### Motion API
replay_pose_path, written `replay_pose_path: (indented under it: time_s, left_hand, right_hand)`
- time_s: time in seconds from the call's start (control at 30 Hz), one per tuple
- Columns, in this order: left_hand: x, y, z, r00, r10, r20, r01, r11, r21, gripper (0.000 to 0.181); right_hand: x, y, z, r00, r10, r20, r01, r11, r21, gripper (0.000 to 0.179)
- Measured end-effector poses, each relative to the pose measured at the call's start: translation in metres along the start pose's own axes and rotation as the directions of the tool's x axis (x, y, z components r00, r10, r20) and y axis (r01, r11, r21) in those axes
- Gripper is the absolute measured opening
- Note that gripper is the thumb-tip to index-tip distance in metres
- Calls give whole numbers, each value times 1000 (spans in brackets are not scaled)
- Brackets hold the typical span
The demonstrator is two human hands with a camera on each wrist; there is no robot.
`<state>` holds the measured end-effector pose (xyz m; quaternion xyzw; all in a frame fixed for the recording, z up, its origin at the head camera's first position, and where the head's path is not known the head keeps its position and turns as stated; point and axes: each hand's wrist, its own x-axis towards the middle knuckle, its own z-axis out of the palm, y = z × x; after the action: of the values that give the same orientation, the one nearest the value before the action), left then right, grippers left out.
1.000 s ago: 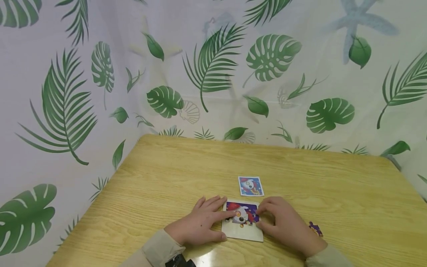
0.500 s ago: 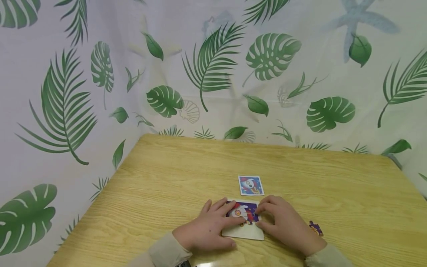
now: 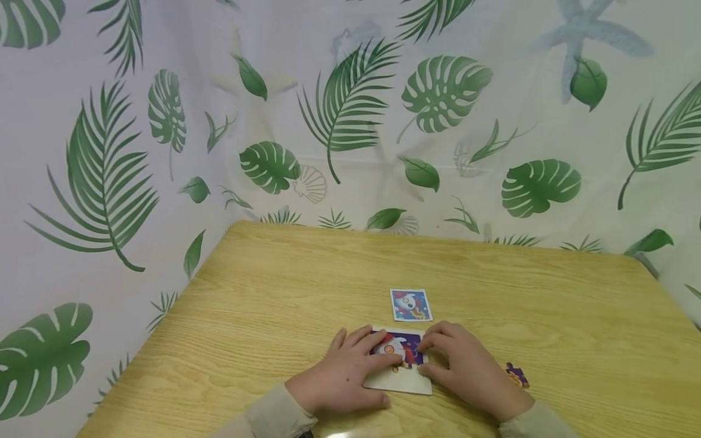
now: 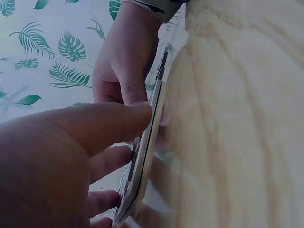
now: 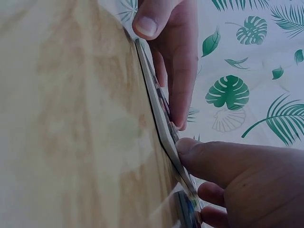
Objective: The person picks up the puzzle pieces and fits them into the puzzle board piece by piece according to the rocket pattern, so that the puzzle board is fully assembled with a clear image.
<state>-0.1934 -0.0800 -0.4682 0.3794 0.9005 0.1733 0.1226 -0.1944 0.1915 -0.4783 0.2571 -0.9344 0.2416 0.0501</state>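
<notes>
Head view: a person's left hand (image 3: 350,372), fingers spread, lies across a puzzle board (image 3: 398,382) well short of the wooden table's (image 3: 296,274) far edge, hiding part of its picture from us; the table's near edge is out of frame. The right hand (image 3: 473,372), fingers curled, has thumb and forefinger at the board's right edge, and I cannot tell whether they pinch anything. A loose puzzle piece (image 3: 517,375) lies just beside the right wrist, on the side of the table's right edge; a picture card (image 3: 411,305) lies near the board, toward the far edge. Left wrist view: the left thumb (image 4: 116,127) masks the right hand's fingertips, and the board shows edge-on, its picture unreadable. Right wrist view: the right thumb (image 5: 213,159) rests at the board's edge; a blue object (image 5: 184,209) behind is partly covered and hard to make out.
</notes>
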Motion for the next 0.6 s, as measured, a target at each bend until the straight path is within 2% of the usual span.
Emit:
replay_pose_path:
  time_s: [0.3, 0.6]
  left_hand:
    - [2, 0, 0, 1000, -5, 12, 5, 1000, 26, 62]
    - [2, 0, 1, 1000, -12, 0, 12, 1000, -6, 58]
  right_hand:
    - [1, -2, -1, 999, 35, 8, -35, 999, 6, 17]
    - [0, -2, -1, 999, 48, 0, -48, 999, -3, 18]
